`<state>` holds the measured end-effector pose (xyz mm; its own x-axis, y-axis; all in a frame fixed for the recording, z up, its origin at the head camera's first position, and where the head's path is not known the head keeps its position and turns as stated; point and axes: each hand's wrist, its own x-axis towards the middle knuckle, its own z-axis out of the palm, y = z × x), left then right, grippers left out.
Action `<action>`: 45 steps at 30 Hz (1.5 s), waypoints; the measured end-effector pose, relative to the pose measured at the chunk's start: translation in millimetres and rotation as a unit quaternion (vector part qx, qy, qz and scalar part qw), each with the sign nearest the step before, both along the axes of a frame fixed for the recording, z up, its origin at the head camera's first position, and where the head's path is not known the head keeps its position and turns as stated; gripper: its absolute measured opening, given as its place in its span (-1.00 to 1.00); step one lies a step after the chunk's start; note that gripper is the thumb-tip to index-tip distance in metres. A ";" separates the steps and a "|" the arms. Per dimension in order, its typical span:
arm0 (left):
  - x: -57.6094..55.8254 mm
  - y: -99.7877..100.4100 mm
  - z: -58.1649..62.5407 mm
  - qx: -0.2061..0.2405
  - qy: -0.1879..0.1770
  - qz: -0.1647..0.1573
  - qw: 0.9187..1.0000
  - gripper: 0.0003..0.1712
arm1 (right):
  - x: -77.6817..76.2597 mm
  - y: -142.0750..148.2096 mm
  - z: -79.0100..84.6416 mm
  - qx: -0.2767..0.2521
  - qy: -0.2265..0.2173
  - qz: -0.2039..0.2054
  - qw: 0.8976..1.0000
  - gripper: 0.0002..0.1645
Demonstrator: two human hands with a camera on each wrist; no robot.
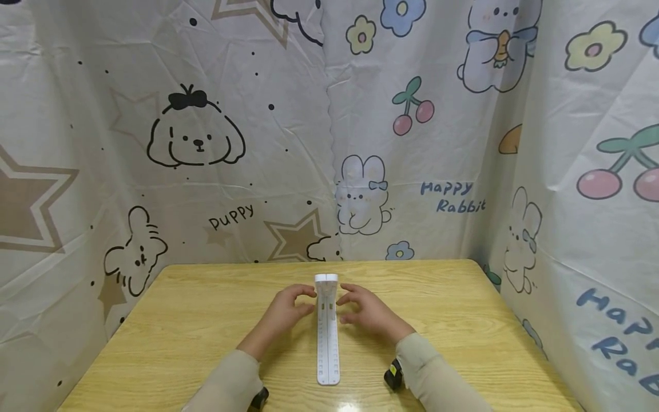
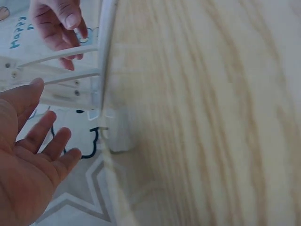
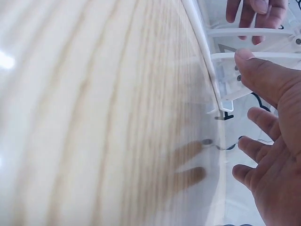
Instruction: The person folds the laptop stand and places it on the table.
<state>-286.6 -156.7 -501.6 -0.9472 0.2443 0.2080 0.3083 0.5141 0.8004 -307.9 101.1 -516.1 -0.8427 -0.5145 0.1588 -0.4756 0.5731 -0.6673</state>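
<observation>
A white plastic stand (image 1: 328,343) with a long, narrow, slotted base is on the table, its raised end (image 1: 326,278) toward the back. On its left side is my left hand (image 1: 285,312), fingers apart and slightly bent, fingertips close to the upright part. My right hand (image 1: 372,312) mirrors it on the other side, fingers spread and loosely bent. Two slim white struts (image 2: 70,76) of the stand show in the left wrist view, with the left thumb tip overlapping one. In the right wrist view the right thumb (image 3: 263,75) likewise overlaps a strut. Neither hand grips the stand.
The wood-grain table (image 1: 216,303) reaches back to a hanging cloth (image 1: 288,143) printed with puppies, rabbits and stars. More cloth (image 1: 592,240) hangs along the right side, and also on the left. A black wrist device (image 1: 393,375) sits by the right sleeve (image 1: 437,372).
</observation>
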 end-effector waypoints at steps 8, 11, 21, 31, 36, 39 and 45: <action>-15.0 4.2 -14.5 -0.053 0.002 -0.047 0.997 -0.77 | -11.9 -6.3 -6.1 -0.020 -0.036 0.011 0.999 -0.72; -19.1 5.6 -16.7 -0.072 0.008 -0.061 0.995 -0.81 | -14.1 -8.9 -8.0 -0.013 -0.043 0.009 0.999 -0.73; -27.3 7.6 -20.3 -0.108 -0.019 -0.086 0.990 -0.87 | -19.0 -12.5 -11.1 -0.001 -0.054 0.017 0.998 -0.81; -29.5 8.8 -23.2 -0.116 -0.023 -0.090 0.989 -0.92 | -24.8 -16.3 -16.9 0.015 -0.018 0.028 0.999 -0.85; -29.5 7.7 -25.9 -0.108 -0.030 -0.087 0.990 -0.93 | -24.6 -18.6 -18.6 0.029 -0.002 0.031 0.999 -0.82; -29.5 7.2 -26.3 -0.105 -0.023 -0.089 0.990 -0.92 | -23.6 -19.0 -18.2 0.032 0.000 0.027 0.999 -0.81; -29.0 8.2 -25.0 -0.109 -0.011 -0.094 0.989 -0.91 | -21.8 -19.5 -16.9 0.023 -0.002 0.021 1.000 -0.78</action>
<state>-315.6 -148.5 -526.6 -0.8844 0.4536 0.1098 0.3982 0.6107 0.6845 -329.7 81.7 -533.0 -0.8205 -0.5564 0.1313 -0.4979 0.5826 -0.6425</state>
